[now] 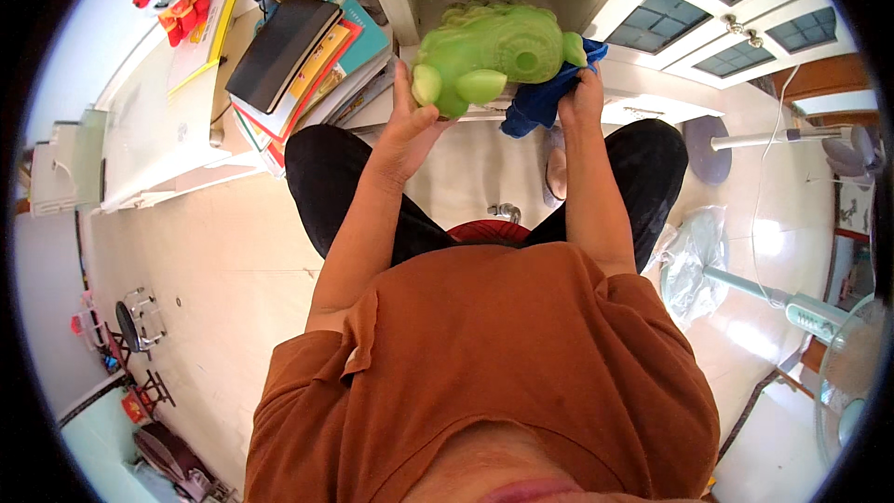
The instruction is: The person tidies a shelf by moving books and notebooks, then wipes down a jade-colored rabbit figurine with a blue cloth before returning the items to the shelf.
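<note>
A light green, glossy animal-shaped figurine (494, 47) with a curly, ridged surface lies sideways in front of me, at the opening of a white cabinet. My left hand (407, 130) supports its left end, with the fingers up along the side and the thumb near one stubby foot. In my right hand (582, 101) a dark blue cloth (538, 108) is bunched. Part of that cloth reaches up against the figurine's right end, and the rest hangs below it. The right fingertips are partly hidden by the cloth.
A stack of books and folders (289, 51) leans over the desk edge at left. White cabinet doors with dark panes (659, 19) stand at right. My knees flank a red stool (489, 231). A fan (819, 317) and clear plastic bag (698, 251) are on the right.
</note>
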Available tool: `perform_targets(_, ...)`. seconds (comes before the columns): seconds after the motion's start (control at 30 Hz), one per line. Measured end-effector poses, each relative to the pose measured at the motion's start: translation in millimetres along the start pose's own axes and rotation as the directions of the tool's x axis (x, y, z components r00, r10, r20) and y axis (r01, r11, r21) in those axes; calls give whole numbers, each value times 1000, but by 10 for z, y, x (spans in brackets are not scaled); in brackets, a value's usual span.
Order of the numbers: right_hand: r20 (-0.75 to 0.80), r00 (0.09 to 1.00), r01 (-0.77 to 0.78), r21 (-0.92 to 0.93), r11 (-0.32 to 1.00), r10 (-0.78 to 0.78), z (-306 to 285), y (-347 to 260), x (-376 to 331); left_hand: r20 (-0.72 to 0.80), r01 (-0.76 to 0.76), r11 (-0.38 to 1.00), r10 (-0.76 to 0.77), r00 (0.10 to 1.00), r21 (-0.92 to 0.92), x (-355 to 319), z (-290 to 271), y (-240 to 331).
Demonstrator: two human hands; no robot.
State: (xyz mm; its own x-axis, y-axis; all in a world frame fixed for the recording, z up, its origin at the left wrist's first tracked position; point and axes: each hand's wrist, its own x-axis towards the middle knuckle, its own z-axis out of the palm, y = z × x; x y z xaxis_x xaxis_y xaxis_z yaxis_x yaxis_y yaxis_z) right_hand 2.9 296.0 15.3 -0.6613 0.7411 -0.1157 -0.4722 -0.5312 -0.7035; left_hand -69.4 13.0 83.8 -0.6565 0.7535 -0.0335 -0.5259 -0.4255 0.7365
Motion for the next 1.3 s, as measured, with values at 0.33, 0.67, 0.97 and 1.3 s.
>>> perform_targets(0.33, -93, 995, -36, -96, 995, 27, 35, 54, -90, -116, 228, 837, -324, 939, -497, -44, 27, -439)
perform_targets(0.67, -188, 981, -7, -241, 970, -40, -259, -252, -281, -265, 220, 885, -347, 900, -410, 189, -25, -742)
perform_targets(0.97, 221, 728, 669, -436, 602, -649, 1311, -1221, -978, -249, 183, 929, -269, 931, -321, 220, -29, -896)
perform_targets(1.3, 785, 616, 722, -533, -441, 60, 1269, 14, -759, -286, 88, 947, -181, 941, -310, 276, -113, -1068)
